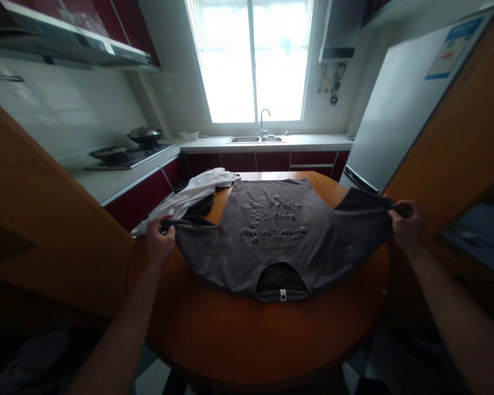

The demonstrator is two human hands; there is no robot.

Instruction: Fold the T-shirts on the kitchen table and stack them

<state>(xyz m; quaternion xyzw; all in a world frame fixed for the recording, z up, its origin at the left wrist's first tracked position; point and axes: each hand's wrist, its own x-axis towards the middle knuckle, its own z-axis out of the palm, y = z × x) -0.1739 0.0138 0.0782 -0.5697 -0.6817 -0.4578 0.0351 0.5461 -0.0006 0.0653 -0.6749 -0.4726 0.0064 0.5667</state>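
A dark grey T-shirt (280,219) with raised lettering on its front is spread across the round wooden table (263,340). Its neckline and a small white label face me. My left hand (160,240) is closed on the end of the left-side sleeve, and my right hand (407,224) grips the end of the other sleeve. Both sleeves are pulled out sideways, with their ends held up at the table's edges. Beside the shirt, on the far left of the table, lies a pile of white and dark clothes (193,192).
Behind the table runs a white counter (214,144) with a sink (255,140) under the window. Pans (144,136) stand on the stove at the left. A fridge (403,99) is at the right, and wooden door panels (45,219) flank both sides.
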